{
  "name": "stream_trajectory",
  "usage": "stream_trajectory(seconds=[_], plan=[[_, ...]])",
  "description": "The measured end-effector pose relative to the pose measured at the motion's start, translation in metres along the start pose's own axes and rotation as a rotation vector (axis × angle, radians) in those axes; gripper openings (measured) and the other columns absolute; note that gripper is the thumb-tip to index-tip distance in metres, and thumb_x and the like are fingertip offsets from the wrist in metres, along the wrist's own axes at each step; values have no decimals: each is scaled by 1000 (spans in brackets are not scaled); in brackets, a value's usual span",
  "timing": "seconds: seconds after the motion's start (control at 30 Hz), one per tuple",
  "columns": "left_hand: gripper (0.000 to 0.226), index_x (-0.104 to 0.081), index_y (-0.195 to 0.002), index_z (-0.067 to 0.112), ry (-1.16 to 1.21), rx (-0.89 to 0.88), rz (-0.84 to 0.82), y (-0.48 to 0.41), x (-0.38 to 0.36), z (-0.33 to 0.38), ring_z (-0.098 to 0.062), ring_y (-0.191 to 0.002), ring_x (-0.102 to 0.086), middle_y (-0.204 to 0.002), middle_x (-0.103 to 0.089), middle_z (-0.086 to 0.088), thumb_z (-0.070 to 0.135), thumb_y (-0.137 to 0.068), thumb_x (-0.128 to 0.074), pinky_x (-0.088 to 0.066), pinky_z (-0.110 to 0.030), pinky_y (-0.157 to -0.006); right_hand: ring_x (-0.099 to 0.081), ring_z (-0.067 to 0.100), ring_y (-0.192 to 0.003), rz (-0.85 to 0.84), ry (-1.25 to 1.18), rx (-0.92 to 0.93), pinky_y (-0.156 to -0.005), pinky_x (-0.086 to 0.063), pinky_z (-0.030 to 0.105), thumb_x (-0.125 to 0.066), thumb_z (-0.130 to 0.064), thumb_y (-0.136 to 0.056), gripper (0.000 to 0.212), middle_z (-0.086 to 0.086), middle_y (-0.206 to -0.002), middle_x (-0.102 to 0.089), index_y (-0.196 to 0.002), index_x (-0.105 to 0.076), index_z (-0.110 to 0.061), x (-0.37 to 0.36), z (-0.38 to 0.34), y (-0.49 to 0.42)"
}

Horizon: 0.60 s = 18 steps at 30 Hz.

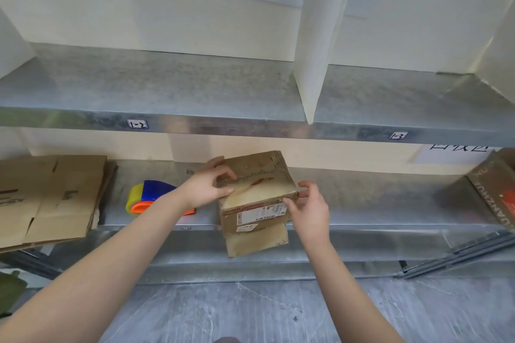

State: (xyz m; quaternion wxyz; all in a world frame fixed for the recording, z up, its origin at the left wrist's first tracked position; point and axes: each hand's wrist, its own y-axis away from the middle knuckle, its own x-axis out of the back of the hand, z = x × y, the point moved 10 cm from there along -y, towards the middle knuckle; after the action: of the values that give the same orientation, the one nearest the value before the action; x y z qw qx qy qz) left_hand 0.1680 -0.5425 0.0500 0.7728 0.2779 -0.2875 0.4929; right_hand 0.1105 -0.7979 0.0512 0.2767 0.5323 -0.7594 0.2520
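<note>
- Here, the cardboard box (257, 181) sits tilted at the front edge of the lower shelf (376, 203), one corner turned toward the person, probably so that its top and labelled face can both be reached.
- A loose flap (256, 242) hangs below the shelf's lip and a shipping label (262, 213) faces outward. The carton looks unsealed underneath, which would explain why both hands are on it.
- The left hand (207, 185) grips the box's upper left edge, fingers curled over the top and thumb pressed beside them, which appears to steady it.
- The right hand (310, 209) cups the near right corner, thumb on the labelled face and fingers bent loosely round the edge, well placed to turn or lift the box.
- A blue, yellow and orange tape dispenser (147, 196) lies just behind the left wrist, within easy reach for sealing.
- Flattened cartons (50, 198) are stacked further left on the same shelf, and a printed box (496, 192) stands well apart at the right.
- Above, the upper shelf (167, 86) is split by a white divider (315, 64) and carries small tags (137, 123) on its front, seemingly to number the bays.
</note>
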Motion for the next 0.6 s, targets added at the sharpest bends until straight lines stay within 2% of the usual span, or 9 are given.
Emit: stream_trajectory(seconds=[0.13, 0.2, 0.27, 0.37, 0.5, 0.6], plan=[[53, -41, -128, 51, -27, 79, -32, 1, 1, -9, -20, -146, -13, -158, -13, 4, 49, -83, -69, -20, -42, -117, -57, 24, -108, 26, 39, -6, -85, -50, 35, -73, -34, -84, 46, 3, -122, -51, -124, -53, -24, 2, 2, 12], [64, -37, -138, 47, -30, 115, -10, 6, -1, -16, -21, -145, -12, -157, -14, 2, 55, -82, -66, -19, -42, -118, -52, 24, -117, -20, 2, -14, -92, -47, 34, -71, -43, -84, 60, 4, -131, -43, -137, -47, -26, -1, 1, 20], [72, -36, -143, 43, -44, 113, 41, 10, -3, -16, -22, -145, -14, -155, -18, 0, 60, -79, -66, -18, -39, -118, -48, 21, -125, -133, -67, -21, -95, -43, 32, -71, -46, -83, 77, 4, -140, -36, -148, -34, -28, -11, -4, 31], [82, -33, -146, 37, 46, 116, 73, 20, -8, -12, -21, -140, -23, -149, -22, -1, 60, -76, -69, -22, -34, -115, -29, 21, -141, -262, -178, -27, -108, -34, 34, -76, -43, -79, 91, 4, -157, -12, -152, -23, -32, -29, -18, 51], [103, -31, -144, 42, 206, 135, 23, 39, -12, -24, -18, -133, -32, -144, -23, 3, 72, -56, -75, -35, -35, -111, -16, 17, -147, -359, -241, -49, -112, -25, 28, -85, -38, -70, 105, -4, -161, 17, -152, -20, -34, -48, -23, 66], [106, -23, -147, 43, 157, 83, -44, 56, -12, -32, -12, -133, -30, -144, -27, 5, 49, -62, -86, -33, -30, -110, -10, 10, -149, -416, -333, 40, -117, -28, 34, -91, -28, -63, 113, -11, -160, 19, -148, -19, -46, -57, -29, 63]])
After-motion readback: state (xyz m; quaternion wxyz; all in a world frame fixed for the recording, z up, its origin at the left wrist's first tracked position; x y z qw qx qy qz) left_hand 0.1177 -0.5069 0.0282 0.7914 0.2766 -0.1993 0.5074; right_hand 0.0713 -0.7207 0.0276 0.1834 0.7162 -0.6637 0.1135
